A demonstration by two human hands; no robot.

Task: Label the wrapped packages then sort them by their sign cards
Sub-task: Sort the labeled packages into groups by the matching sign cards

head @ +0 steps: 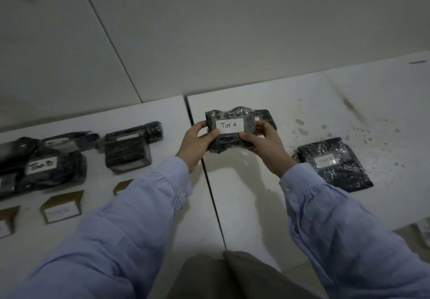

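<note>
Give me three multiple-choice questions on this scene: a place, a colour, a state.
1. Where is the black plastic-wrapped package labelled TIM B? A. left of the table seam B. right of it C. floor
2. What colour is the paper label on the black wrapped package marked TIM A? A. yellow B. red C. white
3. How is that package held? A. dangling from one corner B. gripped at both ends C. lying untouched

1 A, it lies left of the seam. 2 C, white with dark writing. 3 B, left hand and right hand grip its ends.
</note>
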